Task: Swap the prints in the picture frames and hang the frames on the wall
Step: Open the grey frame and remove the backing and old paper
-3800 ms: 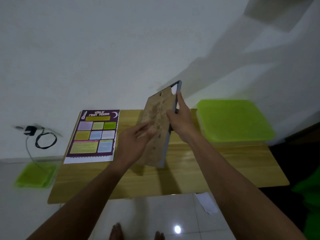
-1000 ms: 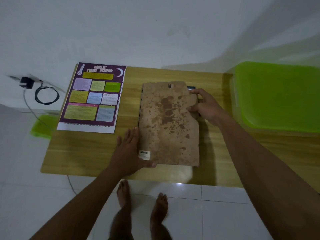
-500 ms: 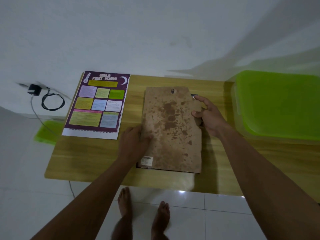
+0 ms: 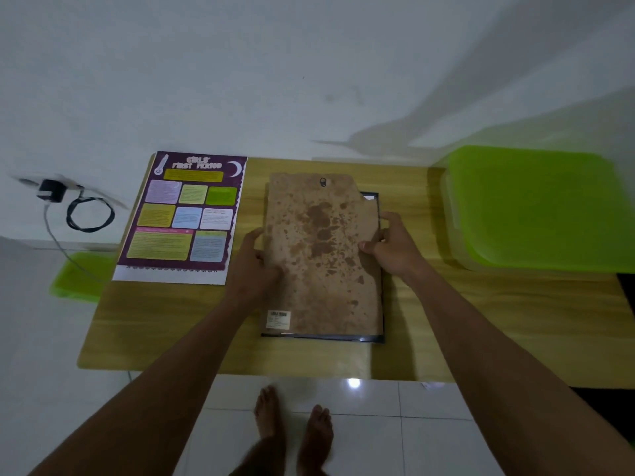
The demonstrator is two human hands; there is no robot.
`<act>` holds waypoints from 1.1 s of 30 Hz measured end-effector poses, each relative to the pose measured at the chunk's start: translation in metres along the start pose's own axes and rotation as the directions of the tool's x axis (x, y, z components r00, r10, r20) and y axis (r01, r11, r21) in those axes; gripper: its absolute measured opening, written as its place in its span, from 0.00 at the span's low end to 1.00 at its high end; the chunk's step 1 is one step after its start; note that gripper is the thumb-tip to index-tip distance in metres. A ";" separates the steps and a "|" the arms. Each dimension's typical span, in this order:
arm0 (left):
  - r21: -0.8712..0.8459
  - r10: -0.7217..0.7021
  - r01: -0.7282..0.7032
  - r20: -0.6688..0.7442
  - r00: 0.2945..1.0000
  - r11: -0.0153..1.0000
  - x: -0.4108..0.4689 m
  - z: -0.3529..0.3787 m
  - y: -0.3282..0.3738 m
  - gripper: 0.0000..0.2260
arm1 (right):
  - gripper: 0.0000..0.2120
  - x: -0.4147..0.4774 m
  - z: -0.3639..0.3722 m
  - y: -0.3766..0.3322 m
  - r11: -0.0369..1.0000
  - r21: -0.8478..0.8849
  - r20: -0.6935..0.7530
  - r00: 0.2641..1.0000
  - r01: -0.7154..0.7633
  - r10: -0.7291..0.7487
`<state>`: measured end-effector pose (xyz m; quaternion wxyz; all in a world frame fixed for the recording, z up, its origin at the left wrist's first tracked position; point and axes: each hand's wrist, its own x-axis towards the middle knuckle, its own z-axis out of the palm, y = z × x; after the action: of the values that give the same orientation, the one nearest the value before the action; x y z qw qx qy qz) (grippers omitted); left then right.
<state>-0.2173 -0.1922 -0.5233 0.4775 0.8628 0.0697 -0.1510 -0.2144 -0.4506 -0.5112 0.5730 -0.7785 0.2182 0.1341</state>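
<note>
At nine o'clock of the wooden table (image 4: 171, 331), a black charger (image 4: 51, 191) with a looped cable hangs off the white wall, and a green tray (image 4: 82, 273) lies on the floor tiles below it. On the tabletop's ten o'clock corner lies the loose print (image 4: 185, 218), a purple sheet of coloured text boxes, flat and untouched. Just beside it the left hand (image 4: 256, 266) has slid up from the barcode sticker (image 4: 279, 319) at the seven o'clock corner to mid-height on the backing board (image 4: 323, 255). Its thumb lies on top and its fingers curl at the left edge, gripping it. The board, brown pressed fibre blotched with dark stains, lies on the face-down picture frame (image 4: 323, 338) at table centre. More of the thin black rail now shows at six and one o'clock. A small metal hanger (image 4: 323, 182) sits at twelve. The right hand (image 4: 391, 247) stays at three o'clock, fingers curled over the frame's rail, thumb pressing the board. At two o'clock a glossy green-lidded box (image 4: 536, 207) crowds the table's right end.
</note>
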 end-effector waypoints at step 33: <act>-0.145 0.166 -0.130 0.274 0.947 0.981 -0.018 0.215 0.228 0.35 | 0.29 -0.037 -0.302 0.036 0.990 -0.098 -0.323 0.944 -0.099 0.063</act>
<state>-0.2153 -0.4959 -0.4415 0.5456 0.8032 -0.0556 -0.2326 -0.2766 -0.7398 -0.4318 0.4791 -0.8115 0.3319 0.0421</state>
